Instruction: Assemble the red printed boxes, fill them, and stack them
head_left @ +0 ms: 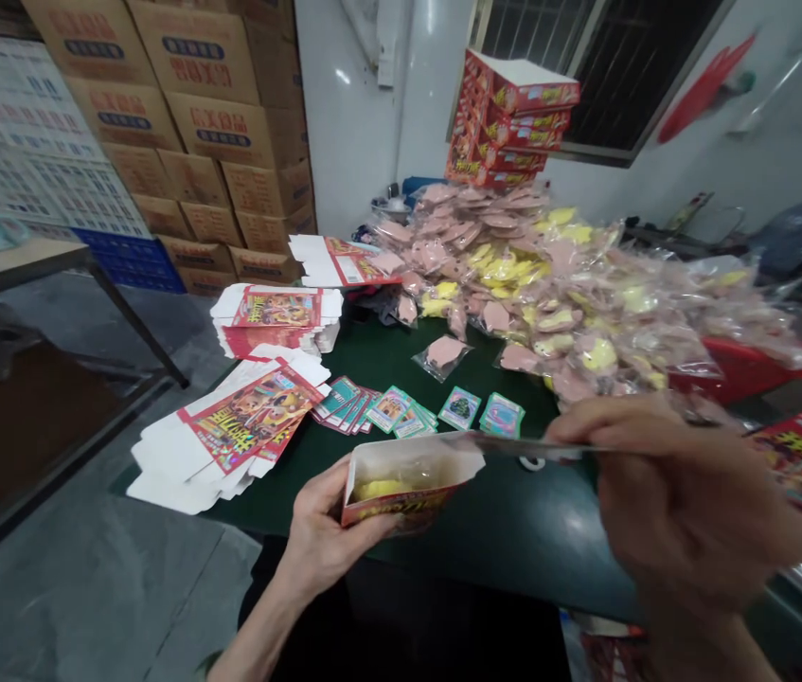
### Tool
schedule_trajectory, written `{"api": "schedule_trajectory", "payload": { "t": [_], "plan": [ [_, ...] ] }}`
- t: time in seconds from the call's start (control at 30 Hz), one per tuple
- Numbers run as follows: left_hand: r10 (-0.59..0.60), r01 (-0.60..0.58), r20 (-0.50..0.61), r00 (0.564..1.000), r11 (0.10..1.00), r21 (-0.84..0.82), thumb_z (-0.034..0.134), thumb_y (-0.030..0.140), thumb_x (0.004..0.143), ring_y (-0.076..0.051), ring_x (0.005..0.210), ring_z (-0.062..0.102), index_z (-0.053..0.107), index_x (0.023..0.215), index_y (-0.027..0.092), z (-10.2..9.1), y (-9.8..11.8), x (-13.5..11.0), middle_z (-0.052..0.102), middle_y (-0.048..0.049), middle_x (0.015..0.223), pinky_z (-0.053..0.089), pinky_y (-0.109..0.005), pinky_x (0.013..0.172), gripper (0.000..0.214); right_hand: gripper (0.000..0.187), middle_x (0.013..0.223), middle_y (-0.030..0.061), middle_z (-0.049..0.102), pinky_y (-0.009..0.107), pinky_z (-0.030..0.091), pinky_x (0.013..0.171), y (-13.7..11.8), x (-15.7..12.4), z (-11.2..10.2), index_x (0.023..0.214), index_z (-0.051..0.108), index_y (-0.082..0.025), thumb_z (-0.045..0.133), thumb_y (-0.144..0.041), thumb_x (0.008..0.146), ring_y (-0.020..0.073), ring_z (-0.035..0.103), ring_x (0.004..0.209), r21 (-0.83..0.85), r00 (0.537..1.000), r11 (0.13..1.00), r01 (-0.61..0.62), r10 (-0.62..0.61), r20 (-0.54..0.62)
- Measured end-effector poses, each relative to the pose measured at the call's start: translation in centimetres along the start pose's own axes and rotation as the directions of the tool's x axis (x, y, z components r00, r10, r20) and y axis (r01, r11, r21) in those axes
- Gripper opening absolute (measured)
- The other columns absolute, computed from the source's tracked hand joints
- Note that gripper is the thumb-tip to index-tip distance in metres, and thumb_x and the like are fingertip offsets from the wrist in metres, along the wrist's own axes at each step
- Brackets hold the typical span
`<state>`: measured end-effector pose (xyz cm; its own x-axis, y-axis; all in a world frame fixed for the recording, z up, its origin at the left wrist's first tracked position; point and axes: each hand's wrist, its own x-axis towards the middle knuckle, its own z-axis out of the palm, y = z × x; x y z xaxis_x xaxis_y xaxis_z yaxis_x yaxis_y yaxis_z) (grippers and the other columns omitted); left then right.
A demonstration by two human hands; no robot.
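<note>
Above the near edge of the green table [571,535]: one open box [433,509], mouth facing the viewer, with a yellow packet [383,489] inside; deeper contents hidden. Left hand [329,532] closed around the box from its left end, thumb along the near wall. Right hand [699,511], blurred, pinching a thin strip [528,446] by its right end; strip seen edge-on beside the box's mouth, impossible to identify as box flap or separate card.

Likely faults, by judgement: box wall dented by too firm a thumb; strip, if a flap, creased or torn by a sideways pull; strip, if a card, bent against the rim; packet spilled by further tipping; cards beyond knocked astray by a low sweep of the box.

Counts: box in hand, one; card groups [460,408] on the table, four, cards in each too overlapped to number; piles of flattened boxes [251,421] at left, three; red boxes in the rear tower [507,128], at least four; pink packet [443,352] apart from the heap [514,265], one; packets within the heap, too many to count; brown cartons [230,133] by the wall, at least ten.
</note>
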<state>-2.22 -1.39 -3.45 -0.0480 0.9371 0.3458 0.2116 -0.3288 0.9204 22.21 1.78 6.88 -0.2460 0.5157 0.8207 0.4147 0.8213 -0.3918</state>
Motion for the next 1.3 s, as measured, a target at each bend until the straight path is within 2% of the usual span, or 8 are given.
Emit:
{"api": "schedule_trajectory", "payload": {
  "t": [0.2,0.4,0.67,0.83,0.93,1.03,1.17,1.3],
  "plan": [
    [0.024,-0.026,0.06,0.998,0.999,0.032,0.074,0.032,0.067,-0.015,0.058,0.061,0.068,0.08,0.014,1.0,1.0,0.0,0.068,-0.0044,0.069,0.051,-0.023,0.052,0.023,0.03,0.086,0.0017,0.069,0.029,0.053,0.067,-0.4,-0.3,2.0,0.108,0.06,-0.025,0.051,-0.007,0.085,0.0164,0.066,0.08,-0.145,0.987,0.978,0.148,-0.135,0.092],
    [0.069,-0.073,0.057,0.996,0.994,0.08,0.076,0.031,0.065,-0.013,0.056,0.059,0.067,0.077,0.013,1.0,1.5,-0.1,0.066,-0.0024,0.067,0.049,-0.021,0.051,0.023,0.033,0.09,0.009,0.068,0.033,0.053,0.068,-0.8,-0.2,3.1,0.117,0.056,-0.013,0.038,-0.008,0.09,0.0196,0.061,0.081,-0.178,0.853,0.873,0.454,-0.368,0.37],
    [0.195,-0.188,-0.065,0.979,0.976,0.107,0.071,0.02,0.071,-0.014,0.077,0.067,0.051,0.123,0.023,1.1,-0.1,-0.6,0.069,-0.001,0.097,0.055,-0.021,0.069,0.056,0.034,0.096,0.0121,0.067,0.038,0.05,0.074,-3.0,-2.7,7.0,0.114,0.054,-0.01,0.042,-0.034,0.094,0.0219,0.062,0.083,-0.31,0.912,0.918,0.249,-0.115,0.394],
    [0.284,-0.233,-0.295,0.912,0.952,0.197,0.071,0.025,0.073,-0.018,0.088,0.068,0.042,0.132,0.025,1.4,-0.5,-0.6,0.065,-0.0054,0.112,0.056,-0.023,0.072,0.066,0.037,0.119,0.0134,0.055,0.047,0.043,0.095,-1.9,-3.3,6.6,0.117,0.051,-0.018,0.061,-0.015,0.081,0.0269,0.05,0.116,-0.233,0.992,0.965,0.12,-0.122,0.006],
    [0.396,-0.304,-0.429,0.812,0.914,0.269,0.074,0.024,0.071,-0.019,0.091,0.068,0.035,0.137,0.027,1.6,-1.0,0.1,0.063,-0.0067,0.115,0.056,-0.023,0.072,0.077,0.042,0.117,0.0114,0.054,0.044,0.046,0.093,-0.4,-4.9,7.3,0.118,0.048,-0.02,0.063,-0.014,0.08,0.0238,0.053,0.112,0.005,0.962,0.982,-0.189,0.186,-0.202],
    [0.452,-0.345,-0.382,0.806,0.883,0.317,0.07,0.022,0.075,-0.018,0.089,0.068,0.037,0.136,0.027,2.0,-2.8,0.6,0.065,-0.0057,0.111,0.056,-0.026,0.076,0.07,0.038,0.11,0.0093,0.058,0.039,0.051,0.086,1.3,-6.4,9.4,0.117,0.046,-0.022,0.062,-0.018,0.082,0.0201,0.059,0.103,0.253,0.89,0.879,-0.403,0.441,-0.114],
    [0.384,-0.295,-0.312,0.869,0.908,0.298,0.069,0.023,0.076,-0.02,0.092,0.067,0.037,0.137,0.023,2.2,-5.0,0.5,0.063,-0.0093,0.115,0.055,-0.03,0.079,0.069,0.036,0.107,0.0068,0.057,0.031,0.054,0.078,2.6,-7.0,11.9,0.117,0.047,-0.023,0.059,-0.017,0.084,0.0144,0.061,0.089,0.347,0.888,0.855,-0.385,0.446,-0.114],
    [0.474,-0.392,-0.308,0.825,0.872,0.293,0.071,0.017,0.072,-0.024,0.106,0.061,0.036,0.138,0.025,1.2,-3.9,0.4,0.056,-0.0117,0.125,0.052,-0.034,0.086,0.074,0.043,0.115,0.0083,0.052,0.026,0.054,0.069,2.8,-6.8,12.2,0.125,0.047,-0.026,0.055,-0.012,0.085,0.0141,0.058,0.087,0.302,0.953,0.918,-0.257,0.293,-0.08]
  ]
}}
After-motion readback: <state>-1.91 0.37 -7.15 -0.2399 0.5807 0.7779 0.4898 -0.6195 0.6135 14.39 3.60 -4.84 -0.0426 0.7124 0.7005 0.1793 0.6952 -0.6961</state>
